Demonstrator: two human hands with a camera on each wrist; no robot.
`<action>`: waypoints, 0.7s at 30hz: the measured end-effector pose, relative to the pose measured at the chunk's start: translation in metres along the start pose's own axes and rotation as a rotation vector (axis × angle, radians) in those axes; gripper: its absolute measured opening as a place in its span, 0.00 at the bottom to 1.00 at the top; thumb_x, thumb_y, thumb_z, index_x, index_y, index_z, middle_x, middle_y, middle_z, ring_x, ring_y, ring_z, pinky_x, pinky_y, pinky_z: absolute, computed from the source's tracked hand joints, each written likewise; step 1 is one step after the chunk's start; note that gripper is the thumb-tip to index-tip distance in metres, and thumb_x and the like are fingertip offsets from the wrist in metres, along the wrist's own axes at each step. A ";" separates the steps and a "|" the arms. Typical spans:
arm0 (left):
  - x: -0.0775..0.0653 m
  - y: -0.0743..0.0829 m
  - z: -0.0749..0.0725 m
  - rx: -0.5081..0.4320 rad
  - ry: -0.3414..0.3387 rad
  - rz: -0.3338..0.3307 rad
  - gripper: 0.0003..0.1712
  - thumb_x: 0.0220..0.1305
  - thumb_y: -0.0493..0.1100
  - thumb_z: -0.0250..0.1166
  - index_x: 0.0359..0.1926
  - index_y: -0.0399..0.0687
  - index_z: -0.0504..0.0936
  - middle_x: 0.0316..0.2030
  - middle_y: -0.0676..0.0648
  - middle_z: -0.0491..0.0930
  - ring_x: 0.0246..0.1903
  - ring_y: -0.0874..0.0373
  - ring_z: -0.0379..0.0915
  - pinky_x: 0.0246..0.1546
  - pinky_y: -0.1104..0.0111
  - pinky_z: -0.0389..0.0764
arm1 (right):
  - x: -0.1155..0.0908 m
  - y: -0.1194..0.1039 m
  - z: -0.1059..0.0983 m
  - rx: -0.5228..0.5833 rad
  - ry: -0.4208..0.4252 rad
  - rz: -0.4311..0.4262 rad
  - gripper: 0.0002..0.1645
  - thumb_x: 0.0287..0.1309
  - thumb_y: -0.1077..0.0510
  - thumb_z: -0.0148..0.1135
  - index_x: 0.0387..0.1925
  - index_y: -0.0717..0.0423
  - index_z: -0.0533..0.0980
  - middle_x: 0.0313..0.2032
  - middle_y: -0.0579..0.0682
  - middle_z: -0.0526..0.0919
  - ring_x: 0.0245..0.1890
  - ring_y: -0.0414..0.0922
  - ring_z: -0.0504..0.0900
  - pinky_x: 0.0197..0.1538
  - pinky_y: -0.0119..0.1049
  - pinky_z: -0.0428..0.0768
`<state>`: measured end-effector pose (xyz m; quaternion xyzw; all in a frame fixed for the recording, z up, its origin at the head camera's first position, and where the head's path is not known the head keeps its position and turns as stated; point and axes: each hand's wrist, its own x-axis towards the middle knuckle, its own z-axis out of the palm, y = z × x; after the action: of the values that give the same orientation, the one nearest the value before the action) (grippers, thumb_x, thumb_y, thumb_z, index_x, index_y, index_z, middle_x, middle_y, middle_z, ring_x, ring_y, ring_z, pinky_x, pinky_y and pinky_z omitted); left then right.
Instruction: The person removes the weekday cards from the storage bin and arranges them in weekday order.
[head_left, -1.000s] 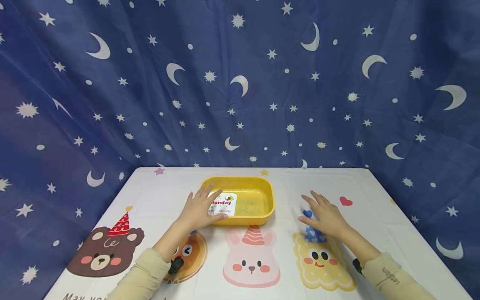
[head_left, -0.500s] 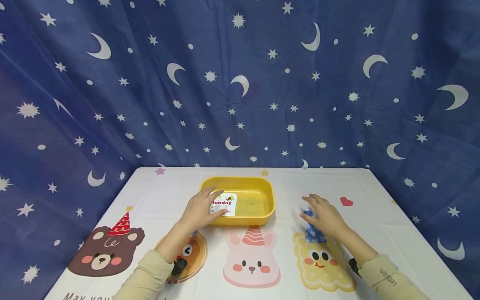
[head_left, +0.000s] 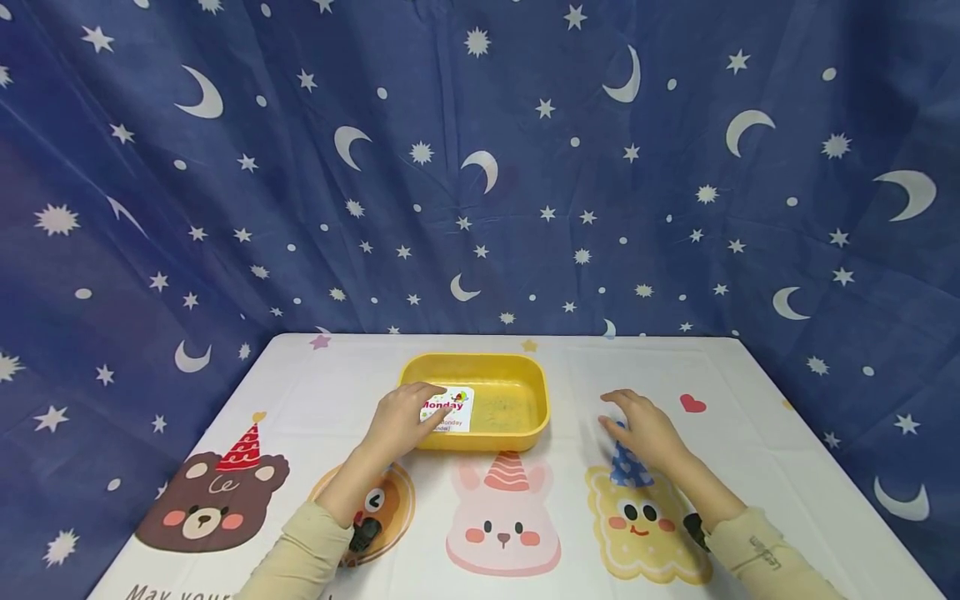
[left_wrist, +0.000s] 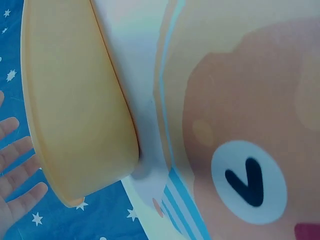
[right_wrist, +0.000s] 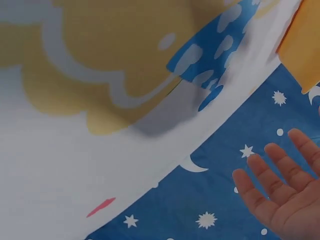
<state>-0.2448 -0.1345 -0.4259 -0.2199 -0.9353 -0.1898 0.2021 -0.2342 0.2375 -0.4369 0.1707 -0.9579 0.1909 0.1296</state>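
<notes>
A yellow plastic tub (head_left: 517, 442) stands on the table, and a white card (head_left: 455, 400) printed "Monday" lies in its left part. My left hand (head_left: 397, 421) hovers at the tub's left end, thumb and loosely bent fingers overlapping the card in the head view. From the left wrist, that hand's spread fingers (left_wrist: 17, 152) appear beside the tub's outer wall (left_wrist: 80, 100). To the right of the tub my right hand (head_left: 648, 429) is held over the tablecloth, fingers relaxed and holding nothing. In the right wrist view its palm (right_wrist: 295, 210) faces the camera, apart from the tub's corner.
The white tablecloth (head_left: 322, 383) carries printed cartoons: a bear (head_left: 206, 517), a rabbit (head_left: 504, 533) and a biscuit (head_left: 637, 533). A blue curtain (head_left: 480, 208) with moons and stars rises behind the table. A black strap piece (head_left: 365, 533) shows at the left wrist.
Both hands' spread fingers have drawn in and bent more. The left hand's fingers have lowered slightly towards the card. The tub and card have stayed in place.
</notes>
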 end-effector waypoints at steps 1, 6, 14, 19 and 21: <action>0.000 0.000 0.000 -0.006 0.006 -0.007 0.17 0.57 0.51 0.67 0.44 0.48 0.84 0.42 0.46 0.84 0.44 0.48 0.80 0.44 0.55 0.81 | 0.000 0.000 0.000 0.009 -0.002 0.008 0.22 0.58 0.55 0.62 0.50 0.64 0.75 0.50 0.64 0.79 0.50 0.61 0.78 0.53 0.56 0.77; -0.002 0.001 -0.001 -0.018 0.021 -0.043 0.16 0.58 0.50 0.66 0.44 0.48 0.84 0.42 0.46 0.85 0.45 0.47 0.80 0.46 0.55 0.81 | 0.002 -0.001 0.003 0.038 0.002 0.024 0.22 0.59 0.54 0.61 0.51 0.64 0.75 0.49 0.63 0.80 0.50 0.60 0.78 0.52 0.55 0.78; -0.005 -0.006 -0.008 -0.028 0.056 -0.105 0.19 0.59 0.48 0.66 0.50 0.46 0.81 0.44 0.45 0.84 0.45 0.47 0.79 0.46 0.54 0.81 | 0.009 -0.013 0.003 0.061 0.025 0.034 0.21 0.60 0.54 0.61 0.51 0.63 0.76 0.45 0.62 0.82 0.42 0.58 0.81 0.47 0.53 0.80; -0.009 -0.010 -0.011 -0.025 0.069 -0.147 0.18 0.60 0.48 0.65 0.50 0.46 0.81 0.47 0.43 0.82 0.48 0.45 0.77 0.45 0.51 0.81 | 0.013 -0.022 0.006 0.079 0.039 0.028 0.20 0.59 0.55 0.61 0.50 0.62 0.76 0.45 0.60 0.83 0.42 0.56 0.81 0.46 0.52 0.81; -0.010 -0.013 -0.012 -0.023 0.078 -0.162 0.19 0.59 0.48 0.66 0.50 0.46 0.81 0.47 0.43 0.81 0.48 0.44 0.77 0.43 0.50 0.81 | 0.015 -0.026 0.006 0.084 0.049 0.022 0.19 0.59 0.56 0.61 0.49 0.62 0.77 0.45 0.60 0.83 0.44 0.56 0.80 0.46 0.51 0.81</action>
<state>-0.2393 -0.1535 -0.4238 -0.1382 -0.9391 -0.2248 0.2200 -0.2394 0.2085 -0.4295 0.1608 -0.9474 0.2365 0.1436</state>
